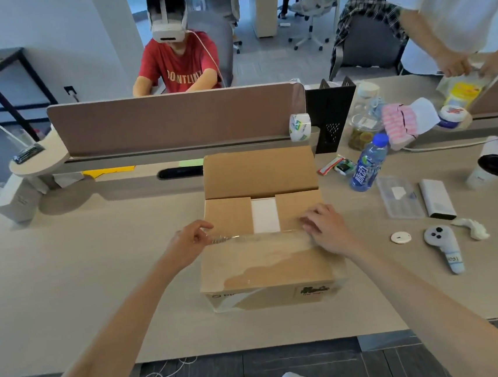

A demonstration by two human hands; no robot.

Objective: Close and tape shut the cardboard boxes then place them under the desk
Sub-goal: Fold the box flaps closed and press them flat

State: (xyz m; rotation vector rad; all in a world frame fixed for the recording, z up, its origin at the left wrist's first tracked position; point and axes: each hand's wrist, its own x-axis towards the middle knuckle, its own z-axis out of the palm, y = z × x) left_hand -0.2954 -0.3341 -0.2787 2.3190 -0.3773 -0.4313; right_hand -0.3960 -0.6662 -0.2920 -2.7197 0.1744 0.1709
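Left hand (190, 242) was noted at the box's left side, thumb and forefinger pinched on crumpled clear tape (223, 239) along the near flap's (263, 256) free edge. Cardboard box (270, 295) was set mid-desk (98, 278) toward the front edge, long axis left to right. The far flap (260, 172) was found upright, beyond both hands. Right hand (326, 226) was laid on the same edge, fingers bent; whether anything was gripped could not be told.

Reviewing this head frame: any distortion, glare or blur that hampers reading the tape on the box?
Head view: wide-angle distortion bows the desk and divider panel; light is soft and even, shadows faint; the clear tape on the cardboard box reads only as pale sheen between left hand and right hand; the hands look sharp, the far background softer.
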